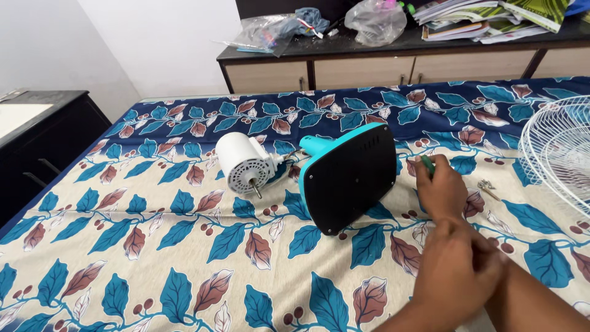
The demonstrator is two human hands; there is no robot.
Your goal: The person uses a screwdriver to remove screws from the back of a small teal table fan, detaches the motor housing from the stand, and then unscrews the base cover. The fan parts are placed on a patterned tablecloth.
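Right of centre, one hand (pixel 440 187), which of the two I cannot tell, closes around a green-handled tool (pixel 427 163) beside the teal and black fan base (pixel 347 178) lying on the leaf-print bedsheet (pixel 153 246). The other hand (pixel 458 270) sits lower right, fingers curled, grip unclear. The white motor (pixel 243 163) lies left of the base.

Both hands are bare, left hand (pixel 455 270) and right hand (pixel 441 189), no rings, watch or gloves that I can see, and the forearms show no sleeves.
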